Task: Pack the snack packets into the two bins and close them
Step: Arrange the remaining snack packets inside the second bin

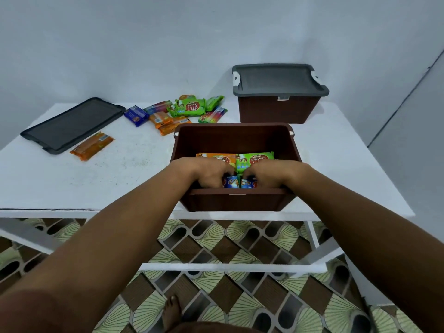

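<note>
A white counter is standing against a pale wall, sitting over a patterned floor.

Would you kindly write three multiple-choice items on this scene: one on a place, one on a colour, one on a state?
1. Relative to the open bin, where does the loose lid lie?
A. On top of it.
B. On the table, to its left.
C. Inside it.

2. What colour are the packets that the left hand and right hand grip?
A. Green.
B. Orange.
C. Blue.

3. What state is the far bin in?
A. Closed by its grey lid.
B. Open.
C. Tipped over.

Answers: 1 B, it lies flat on the table; 2 C, blue wrappers show under the curled fingers; 3 A, the lid sits on its rim.
</note>
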